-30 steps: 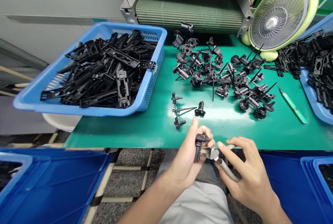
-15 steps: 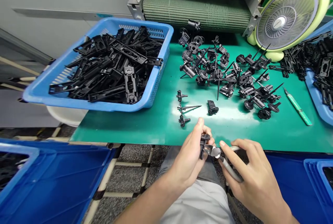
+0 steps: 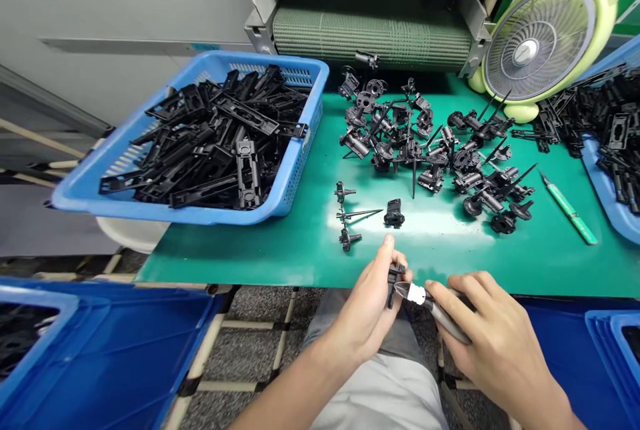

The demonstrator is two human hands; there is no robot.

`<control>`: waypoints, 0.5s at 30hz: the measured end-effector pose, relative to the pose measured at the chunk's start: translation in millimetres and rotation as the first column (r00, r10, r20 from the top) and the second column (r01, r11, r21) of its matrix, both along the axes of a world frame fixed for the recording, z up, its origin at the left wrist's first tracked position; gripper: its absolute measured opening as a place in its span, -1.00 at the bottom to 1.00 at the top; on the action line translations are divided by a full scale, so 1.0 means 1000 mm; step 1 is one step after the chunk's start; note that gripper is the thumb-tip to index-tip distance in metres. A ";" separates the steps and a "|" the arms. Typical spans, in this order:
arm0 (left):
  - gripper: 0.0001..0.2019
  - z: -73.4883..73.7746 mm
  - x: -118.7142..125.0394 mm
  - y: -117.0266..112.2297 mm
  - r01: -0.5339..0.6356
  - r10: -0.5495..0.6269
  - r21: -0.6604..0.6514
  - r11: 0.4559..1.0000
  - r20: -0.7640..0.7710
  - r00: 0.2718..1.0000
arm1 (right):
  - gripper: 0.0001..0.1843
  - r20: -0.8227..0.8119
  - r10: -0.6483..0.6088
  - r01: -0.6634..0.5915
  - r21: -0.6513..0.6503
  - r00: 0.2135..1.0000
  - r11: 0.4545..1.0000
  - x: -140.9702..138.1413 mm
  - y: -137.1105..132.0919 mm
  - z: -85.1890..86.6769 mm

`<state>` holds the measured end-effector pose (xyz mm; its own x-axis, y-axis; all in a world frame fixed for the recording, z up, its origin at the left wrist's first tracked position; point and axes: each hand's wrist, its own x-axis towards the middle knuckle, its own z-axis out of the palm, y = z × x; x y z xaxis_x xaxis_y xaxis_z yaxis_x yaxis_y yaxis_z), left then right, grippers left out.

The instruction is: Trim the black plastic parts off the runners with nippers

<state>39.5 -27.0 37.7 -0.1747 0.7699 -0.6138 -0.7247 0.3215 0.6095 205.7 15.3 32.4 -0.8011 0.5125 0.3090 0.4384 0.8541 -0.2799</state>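
Note:
Between the thumb and fingers of my left hand (image 3: 367, 310) is a small black plastic part (image 3: 394, 277), held just in front of the table edge. My right hand (image 3: 493, 333) is closed round the grey handles of a pair of cutting pliers (image 3: 415, 293). The jaws of the pliers are at the part, close to my left fingertips. Beyond my hands, one loose black part (image 3: 395, 214) lies on the green tabletop (image 3: 280, 253). To its left lies a thin black sprue (image 3: 357, 214) with small pieces at both ends.
A blue basket (image 3: 295, 180) heaped with black parts stands left. Many black molded parts (image 3: 415, 143) are spread mid-table below a conveyor belt (image 3: 370, 33). A green craft knife (image 3: 569, 210) and a fan (image 3: 543, 47) are on the right, near another blue basket (image 3: 607, 207).
The handles of the pliers have come closer together in my right hand. The loose part on the table has turned and shifted slightly left. The whole view has tilted a little.

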 end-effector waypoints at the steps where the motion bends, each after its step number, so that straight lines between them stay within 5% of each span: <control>1: -0.59 -0.002 -0.001 0.000 0.021 -0.017 0.037 0.999 -0.100 0.995 | -0.71 -0.071 -0.015 0.010 -0.066 0.997 0.998 0.002 0.004 -0.004; 3: -0.67 -0.006 -0.005 0.001 0.072 -0.013 0.117 0.991 -0.444 0.896 | -0.74 -0.256 -0.115 0.064 -0.198 0.960 0.978 0.006 0.016 -0.016; 4: -0.73 -0.009 -0.009 0.002 0.101 0.013 0.140 0.985 -0.645 0.764 | -0.76 -0.338 -0.207 0.123 -0.253 0.918 0.960 0.008 0.023 -0.024; 6: -0.88 -0.016 -0.017 0.008 0.157 0.046 0.114 0.981 -0.923 0.382 | -0.80 -0.437 -0.406 0.272 -0.337 0.803 0.901 0.012 0.037 -0.042; 8: -0.82 -0.021 -0.022 0.020 0.178 -0.040 -0.032 0.984 -0.999 0.037 | -0.79 -0.470 -0.535 0.375 -0.395 0.701 0.839 0.012 0.048 -0.059; 10: -0.63 -0.024 -0.023 0.036 0.156 -0.225 -0.254 0.955 -0.958 -0.179 | -0.75 -0.480 -0.572 0.405 -0.412 0.665 0.816 0.010 0.055 -0.071; 12: -0.59 -0.024 -0.019 0.051 0.117 -0.384 -0.428 0.896 -0.881 -0.275 | -0.72 -0.480 -0.537 0.394 -0.372 0.694 0.841 0.007 0.056 -0.077; 15: -0.73 -0.023 -0.012 0.055 0.162 -0.396 -0.440 0.883 -0.885 -0.246 | -0.66 -0.476 -0.479 0.370 -0.309 0.737 0.876 0.009 0.051 -0.081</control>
